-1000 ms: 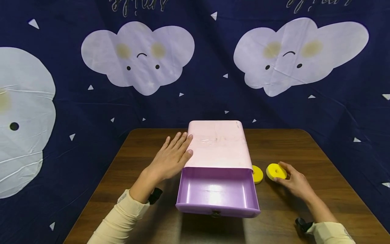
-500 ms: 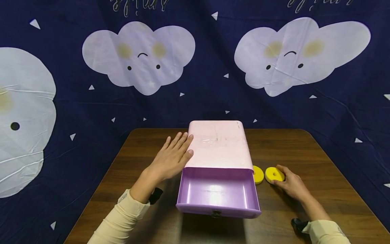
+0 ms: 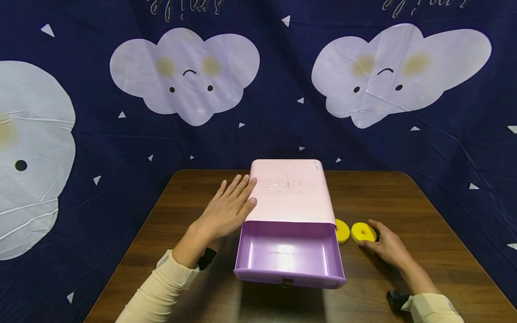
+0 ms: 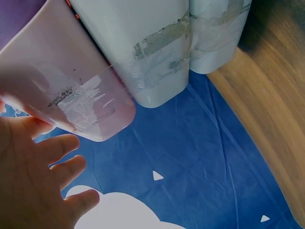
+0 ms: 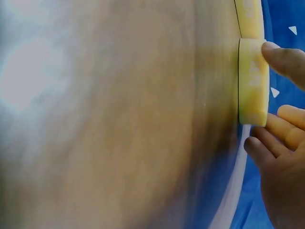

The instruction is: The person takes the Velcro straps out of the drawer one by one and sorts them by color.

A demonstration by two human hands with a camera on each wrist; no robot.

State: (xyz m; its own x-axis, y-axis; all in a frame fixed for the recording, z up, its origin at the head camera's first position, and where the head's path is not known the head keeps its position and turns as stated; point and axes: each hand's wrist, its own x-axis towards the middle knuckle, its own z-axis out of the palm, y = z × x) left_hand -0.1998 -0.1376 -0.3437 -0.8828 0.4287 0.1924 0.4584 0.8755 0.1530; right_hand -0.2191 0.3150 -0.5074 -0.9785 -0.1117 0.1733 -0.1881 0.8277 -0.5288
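A pink box (image 3: 288, 190) stands on the table with its purple drawer (image 3: 288, 249) pulled out; the drawer's visible floor is bare. My left hand (image 3: 228, 208) rests against the box's left edge, fingers straight. In the left wrist view, fingertips of the left hand (image 4: 43, 167) meet the pink wall (image 4: 62, 81). To the right, my right hand (image 3: 389, 244) pinches a thick yellow disc (image 3: 362, 232) with a small centre hole, which lies flat. The right wrist view shows the thumb of the right hand (image 5: 286, 176) on this disc (image 5: 252, 81), fingers at its opposite edge.
A second yellow disc (image 3: 342, 232) lies between the box and the held disc, partly hidden by the box. Two pale box sections (image 4: 152, 52) adjoin the pink one in the left wrist view. A dark blue cloud-print cloth (image 3: 282, 125) hangs behind the wooden table (image 3: 202, 188).
My right hand has moved slightly left and towards me, bringing its yellow disc down flat near the other one. The left hand, box and drawer keep their places.
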